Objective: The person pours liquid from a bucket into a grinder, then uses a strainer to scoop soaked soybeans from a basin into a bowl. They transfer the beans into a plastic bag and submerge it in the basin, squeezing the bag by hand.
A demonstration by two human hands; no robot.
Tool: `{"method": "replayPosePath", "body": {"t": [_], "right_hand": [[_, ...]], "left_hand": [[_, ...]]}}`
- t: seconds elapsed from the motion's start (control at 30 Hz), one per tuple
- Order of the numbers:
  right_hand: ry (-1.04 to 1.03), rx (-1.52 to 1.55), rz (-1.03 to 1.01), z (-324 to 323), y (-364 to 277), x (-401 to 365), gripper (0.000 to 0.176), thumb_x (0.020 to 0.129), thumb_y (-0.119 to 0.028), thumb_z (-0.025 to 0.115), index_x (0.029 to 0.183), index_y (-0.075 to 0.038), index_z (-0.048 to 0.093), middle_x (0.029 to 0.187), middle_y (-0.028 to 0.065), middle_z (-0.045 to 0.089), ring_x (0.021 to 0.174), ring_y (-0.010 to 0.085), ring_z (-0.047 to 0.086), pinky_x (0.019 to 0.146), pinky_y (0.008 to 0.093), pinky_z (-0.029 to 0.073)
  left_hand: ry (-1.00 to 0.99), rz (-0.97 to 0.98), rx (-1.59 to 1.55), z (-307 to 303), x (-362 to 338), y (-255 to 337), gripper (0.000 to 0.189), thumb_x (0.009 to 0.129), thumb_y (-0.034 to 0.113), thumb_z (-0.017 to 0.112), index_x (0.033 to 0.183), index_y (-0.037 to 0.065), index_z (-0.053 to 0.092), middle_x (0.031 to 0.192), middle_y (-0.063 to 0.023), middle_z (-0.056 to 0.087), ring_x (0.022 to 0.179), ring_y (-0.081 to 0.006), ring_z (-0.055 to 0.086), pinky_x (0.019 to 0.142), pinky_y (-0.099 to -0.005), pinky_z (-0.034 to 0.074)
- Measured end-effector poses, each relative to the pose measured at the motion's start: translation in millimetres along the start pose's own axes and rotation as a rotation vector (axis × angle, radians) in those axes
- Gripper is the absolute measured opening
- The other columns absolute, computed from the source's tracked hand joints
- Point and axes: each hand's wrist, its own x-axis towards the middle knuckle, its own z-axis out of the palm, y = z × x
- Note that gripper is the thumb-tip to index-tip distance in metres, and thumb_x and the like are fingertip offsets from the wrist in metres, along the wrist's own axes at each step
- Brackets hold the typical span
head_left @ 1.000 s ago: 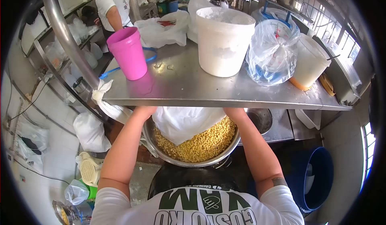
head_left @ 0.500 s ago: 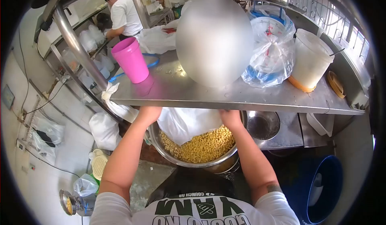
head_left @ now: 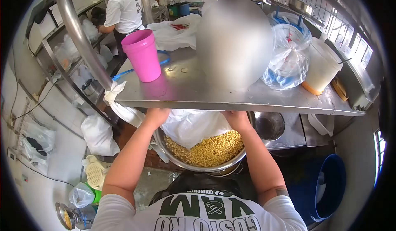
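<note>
A large round metal bowl (head_left: 194, 168) stands below the edge of the steel shelf, with many yellow kernel-like pieces (head_left: 210, 150) in it. White plastic sheeting or a bag (head_left: 192, 127) lies over the far part of the pieces. My left hand (head_left: 157, 116) is at the sheeting's left side and my right hand (head_left: 237, 119) at its right side, both over the bowl's far part. The shelf edge hides the fingers of both hands, so their grip cannot be made out.
On the steel shelf (head_left: 181, 94) stand a pink bucket (head_left: 142, 57), a bagged scale (head_left: 288, 57) and a white tub (head_left: 321, 66). A co-worker (head_left: 123, 14) stands at the back left. A blue barrel (head_left: 332, 185) is at the lower right, a metal basin (head_left: 269, 125) right of the bowl.
The view has shifted slightly. The white sheeting looks more crumpled, and both hands remain at its sides. The co-worker stands more upright.
</note>
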Motion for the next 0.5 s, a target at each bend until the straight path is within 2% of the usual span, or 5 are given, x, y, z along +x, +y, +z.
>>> {"method": "replayPosePath", "body": {"t": [0.07,0.3,0.37,0.43,0.5], "right_hand": [[0.028,0.057,-0.065,12.5,4.1,2.9,0.04,0.089,-0.007,0.08,0.126,-0.002,0.066,0.121,0.0176,0.071,0.108,0.0326,0.068,0.091,0.0396,0.056],[-0.103,0.224,0.093,11.6,-33.9,2.7,0.055,0.088,-0.006,0.084,0.137,-0.001,0.059,0.132,0.0101,0.065,0.119,0.0228,0.063,0.102,0.0386,0.053],[-0.07,0.089,0.095,16.8,-24.8,-1.0,0.053,0.088,-0.006,0.084,0.136,0.0,0.061,0.129,0.0098,0.067,0.118,0.0236,0.063,0.101,0.0384,0.053],[0.141,0.175,0.076,7.7,-23.4,1.9,0.05,0.089,-0.006,0.083,0.134,0.0,0.062,0.126,0.0095,0.068,0.116,0.023,0.064,0.1,0.0396,0.054],[0.15,0.055,0.128,6.3,-44.2,-1.0,0.047,0.089,-0.003,0.083,0.132,0.0,0.063,0.125,0.0096,0.068,0.114,0.0223,0.064,0.1,0.0397,0.054]], "left_hand": [[-0.127,0.22,0.109,1.1,-18.6,0.8,0.047,0.097,0.033,0.07,0.132,0.002,0.063,0.128,-0.0244,0.067,0.121,-0.0387,0.064,0.101,-0.0465,0.051],[-0.204,0.097,0.097,-19.2,2.7,-3.7,0.041,0.102,0.03,0.068,0.131,0.002,0.065,0.125,-0.019,0.07,0.117,-0.0337,0.066,0.102,-0.0438,0.05],[-0.28,0.25,0.055,-17.3,4.2,-8.8,0.033,0.102,0.025,0.065,0.123,0.0,0.066,0.113,-0.0197,0.072,0.107,-0.0365,0.067,0.095,-0.0459,0.052],[-0.063,0.155,-0.109,-16.7,18.5,-37.4,0.034,0.101,0.026,0.066,0.122,-0.001,0.066,0.112,-0.0177,0.073,0.105,-0.0341,0.068,0.095,-0.0465,0.052],[-0.151,0.076,-0.176,-19.7,11.0,-27.7,0.034,0.101,0.026,0.067,0.122,-0.001,0.066,0.114,-0.0183,0.072,0.107,-0.0327,0.068,0.094,-0.0461,0.052]]}}
